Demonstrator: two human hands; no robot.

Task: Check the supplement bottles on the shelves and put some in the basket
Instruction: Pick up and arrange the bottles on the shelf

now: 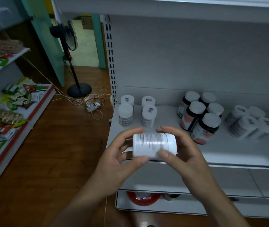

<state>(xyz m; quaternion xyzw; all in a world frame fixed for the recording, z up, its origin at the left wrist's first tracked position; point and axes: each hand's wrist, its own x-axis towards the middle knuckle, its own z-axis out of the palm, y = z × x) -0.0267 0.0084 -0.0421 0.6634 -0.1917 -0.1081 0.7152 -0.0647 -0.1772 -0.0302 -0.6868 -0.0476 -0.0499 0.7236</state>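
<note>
In the lower middle of the frame a white supplement bottle [154,145] is held on its side, in the air just in front of the white shelf [228,149]. Its plain white cap points to the right of the frame, and its pale label carries lines of small dark print too blurred to read. The left hand [119,161] grips the bottom end and the right hand [184,154] the cap end; on both, the curled fingers [140,159] pinch the bottle, thumbs on the near side and fingertips over the far side. Behind the hands, four small white-capped bottles [125,114] stand upright at the left end of the shelf. Right of them is a cluster of dark bottles [201,117] with white caps and orange-pink labels, and more pale bottles [248,122] stand at the right edge of the frame. At the bottom centre a red basket [143,198] shows under the shelf, mostly hidden by it. At upper left a black standing fan [69,46] stands on the wooden floor [48,153], and snack packets [19,95] fill the shelves along the left edge
</note>
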